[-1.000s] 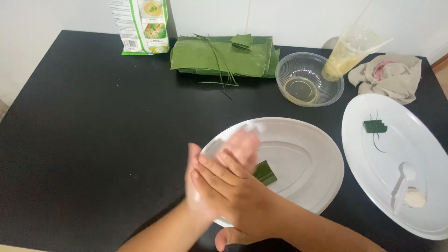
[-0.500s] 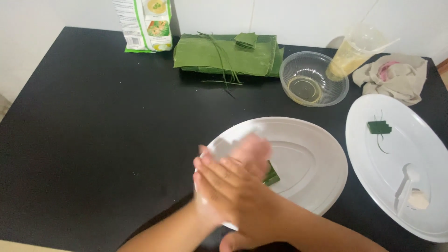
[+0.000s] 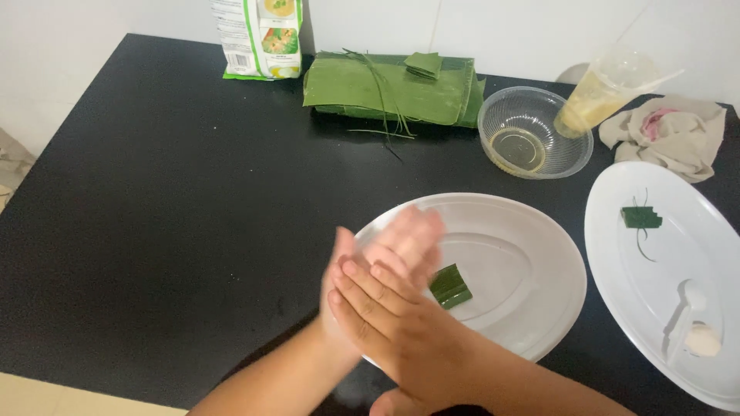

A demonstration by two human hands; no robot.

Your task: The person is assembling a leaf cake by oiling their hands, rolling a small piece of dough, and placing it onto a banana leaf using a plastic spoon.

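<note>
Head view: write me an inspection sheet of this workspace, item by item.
Surface: black table, matte.
Job's things: white oval plate holding a small folded green leaf piece.
Clutter: stacked banana leaves, glass bowl, plastic cup, crumpled cloth, printed packet, second oval plate with a leaf parcel.
Hands: left hand and right hand pressed palm to palm over the plate; contents hidden.
Cables: nothing seen.
Surroundings: white wall.
</note>
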